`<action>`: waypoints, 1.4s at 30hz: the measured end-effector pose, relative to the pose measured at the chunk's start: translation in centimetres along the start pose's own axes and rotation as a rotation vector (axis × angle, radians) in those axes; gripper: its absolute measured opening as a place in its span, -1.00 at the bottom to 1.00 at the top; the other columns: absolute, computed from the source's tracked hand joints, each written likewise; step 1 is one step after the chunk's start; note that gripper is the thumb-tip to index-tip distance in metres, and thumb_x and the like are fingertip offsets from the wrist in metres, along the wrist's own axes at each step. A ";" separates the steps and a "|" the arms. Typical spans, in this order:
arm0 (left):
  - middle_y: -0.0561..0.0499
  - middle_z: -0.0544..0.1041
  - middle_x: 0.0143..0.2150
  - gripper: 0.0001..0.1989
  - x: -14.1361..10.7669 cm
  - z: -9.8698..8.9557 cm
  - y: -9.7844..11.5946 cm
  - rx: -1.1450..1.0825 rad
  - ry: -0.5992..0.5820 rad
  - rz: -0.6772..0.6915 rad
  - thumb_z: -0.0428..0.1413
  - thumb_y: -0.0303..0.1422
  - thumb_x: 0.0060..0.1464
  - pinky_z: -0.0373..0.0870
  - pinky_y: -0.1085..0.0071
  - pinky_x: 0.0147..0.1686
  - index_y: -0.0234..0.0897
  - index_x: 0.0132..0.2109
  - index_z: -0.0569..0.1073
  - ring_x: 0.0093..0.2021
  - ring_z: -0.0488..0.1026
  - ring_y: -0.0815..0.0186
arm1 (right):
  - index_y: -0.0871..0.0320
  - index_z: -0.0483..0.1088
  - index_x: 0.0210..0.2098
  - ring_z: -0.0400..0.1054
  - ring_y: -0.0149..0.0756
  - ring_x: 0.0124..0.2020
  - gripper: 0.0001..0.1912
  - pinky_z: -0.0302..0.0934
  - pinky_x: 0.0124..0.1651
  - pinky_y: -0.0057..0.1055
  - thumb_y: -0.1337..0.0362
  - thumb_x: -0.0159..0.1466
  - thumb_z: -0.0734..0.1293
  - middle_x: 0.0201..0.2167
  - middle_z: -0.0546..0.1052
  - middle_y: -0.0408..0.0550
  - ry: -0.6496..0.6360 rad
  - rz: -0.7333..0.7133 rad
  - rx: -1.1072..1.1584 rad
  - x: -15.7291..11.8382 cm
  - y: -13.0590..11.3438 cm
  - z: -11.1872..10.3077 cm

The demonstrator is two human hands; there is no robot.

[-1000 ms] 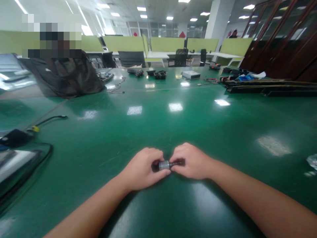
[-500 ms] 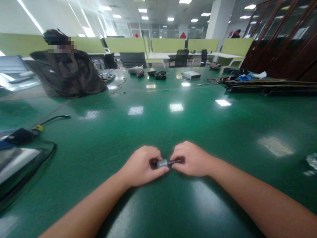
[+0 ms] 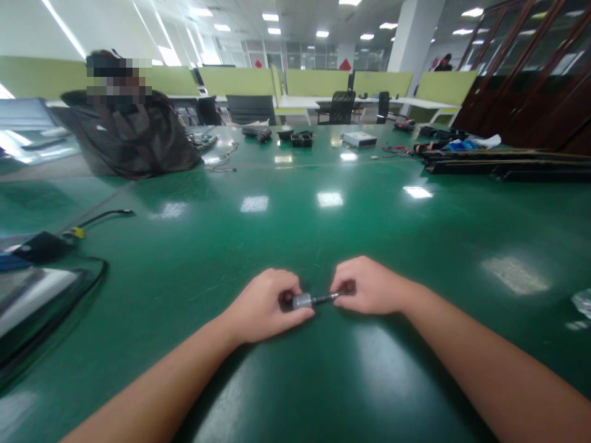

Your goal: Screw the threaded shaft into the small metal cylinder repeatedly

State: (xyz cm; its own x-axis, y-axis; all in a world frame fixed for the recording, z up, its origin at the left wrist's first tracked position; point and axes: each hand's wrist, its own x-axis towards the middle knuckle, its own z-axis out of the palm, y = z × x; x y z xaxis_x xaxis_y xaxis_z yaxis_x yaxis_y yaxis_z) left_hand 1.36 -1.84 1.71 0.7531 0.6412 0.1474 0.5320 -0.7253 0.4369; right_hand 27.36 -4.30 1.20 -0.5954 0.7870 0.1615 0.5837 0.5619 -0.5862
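A small screwdriver-like tool with a silvery grey collar point(image 3: 302, 301) lies level just above or on the green tabletop, between my two hands. My left hand point(image 3: 265, 306) is closed around its dark handle end, the thumb stretched along the near side below the collar. A thin dark shaft point(image 3: 324, 298) runs from the collar to the right. Pinched around the far end of that shaft are the fingers of my right hand point(image 3: 367, 286), which hide its tip. Much of the handle is covered by my left fingers.
At left lie a black cable point(image 3: 99, 271) and a dark pouch-like item point(image 3: 44, 247). A large dark bag point(image 3: 148, 138) stands behind, with a person beyond it. Farther back are a silver box point(image 3: 359, 139), black parts point(image 3: 302, 139) and long black strips point(image 3: 503, 163). Crumpled clear plastic point(image 3: 582, 303) sits right.
My right hand has moved a little right and away from my left hand, so more of the shaft shows between them. My left hand stays about where it was.
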 end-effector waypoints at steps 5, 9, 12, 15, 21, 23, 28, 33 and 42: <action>0.07 0.44 -0.43 -0.68 -0.1 0.1 0.0 -0.008 0.000 0.007 0.22 -0.10 0.13 0.20 0.39 -0.32 -0.26 -0.38 0.43 -0.41 0.36 0.32 | 0.19 0.59 -0.39 0.38 -0.42 -0.42 -0.94 0.22 -0.33 -0.50 0.40 0.09 0.47 -0.45 0.54 -0.14 -0.009 0.092 0.029 -0.5 1.6 -1.5; 0.07 0.44 -0.43 -0.67 -0.2 0.0 0.0 -0.005 -0.009 0.007 0.21 -0.08 0.14 0.20 0.39 -0.33 -0.26 -0.38 0.44 -0.41 0.36 0.32 | 0.20 0.59 -0.39 0.40 -0.42 -0.42 -0.93 0.24 -0.34 -0.50 0.39 0.08 0.48 -0.44 0.55 -0.14 -0.018 0.139 0.070 -0.8 2.0 -2.0; 0.07 0.44 -0.43 -0.67 -0.4 -0.1 0.0 -0.003 -0.007 0.006 0.22 -0.09 0.14 0.19 0.39 -0.33 -0.26 -0.37 0.44 -0.41 0.36 0.32 | 0.19 0.60 -0.39 0.38 -0.42 -0.43 -0.93 0.22 -0.36 -0.51 0.39 0.08 0.49 -0.45 0.54 -0.15 -0.037 0.121 0.087 -0.6 1.6 -1.6; 0.07 0.44 -0.43 -0.67 -0.5 -0.1 -0.1 -0.007 0.003 0.014 0.22 -0.09 0.14 0.19 0.39 -0.33 -0.26 -0.37 0.44 -0.41 0.36 0.32 | 0.18 0.60 -0.39 0.37 -0.42 -0.44 -0.93 0.20 -0.37 -0.50 0.37 0.09 0.49 -0.46 0.53 -0.15 -0.052 0.094 0.074 -0.4 1.0 -1.3; 0.07 0.45 -0.42 -0.68 -0.3 0.1 -0.1 -0.012 0.007 0.019 0.23 -0.09 0.13 0.21 0.39 -0.31 -0.26 -0.37 0.44 -0.40 0.37 0.31 | 0.16 0.61 -0.36 0.37 -0.41 -0.42 -0.92 0.20 -0.35 -0.49 0.34 0.12 0.48 -0.43 0.54 -0.14 -0.045 0.087 0.062 -0.2 0.5 -0.8; 0.07 0.45 -0.42 -0.69 -0.2 0.2 -0.2 -0.017 0.005 0.011 0.23 -0.10 0.12 0.21 0.38 -0.30 -0.26 -0.37 0.44 -0.39 0.38 0.31 | 0.16 0.61 -0.32 0.38 -0.40 -0.41 -0.90 0.21 -0.33 -0.48 0.32 0.13 0.48 -0.41 0.55 -0.13 -0.023 0.095 0.071 0.1 0.3 -0.2; 0.09 0.48 -0.41 -0.74 0.1 0.3 -0.2 -0.027 0.023 -0.037 0.31 -0.17 0.02 0.22 0.39 -0.30 -0.24 -0.34 0.45 -0.39 0.40 0.31 | 0.14 0.59 -0.25 0.40 -0.38 -0.36 -0.80 0.21 -0.25 -0.46 0.37 0.09 0.49 -0.37 0.58 -0.14 0.037 0.039 0.100 1.1 -0.8 1.8; 0.09 0.50 -0.39 -0.69 0.2 0.2 -0.1 -0.039 0.029 -0.031 0.34 -0.13 -0.03 0.23 0.38 -0.29 -0.24 -0.31 0.46 -0.37 0.41 0.30 | 0.14 0.58 -0.25 0.40 -0.40 -0.38 -0.82 0.21 -0.24 -0.46 0.41 0.13 0.45 -0.37 0.57 -0.15 0.037 0.030 0.109 1.3 -0.9 2.2; 0.09 0.49 -0.39 -0.78 0.3 -0.1 0.1 -0.085 0.002 -0.019 0.22 -0.18 0.13 0.24 0.39 -0.29 -0.24 -0.26 0.48 -0.38 0.41 0.32 | 0.13 0.56 -0.23 0.38 -0.37 -0.35 -0.86 0.18 -0.21 -0.42 0.35 0.18 0.44 -0.37 0.56 -0.15 0.041 -0.032 0.034 1.0 -1.0 2.1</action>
State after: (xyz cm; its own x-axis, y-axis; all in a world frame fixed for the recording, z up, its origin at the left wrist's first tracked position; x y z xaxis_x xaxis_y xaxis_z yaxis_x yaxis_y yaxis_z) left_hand 1.61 -1.71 1.95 0.7423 0.6551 0.1407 0.5112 -0.6894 0.5132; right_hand 25.05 -4.55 0.28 -0.5902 0.7787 0.2129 0.5446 0.5787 -0.6070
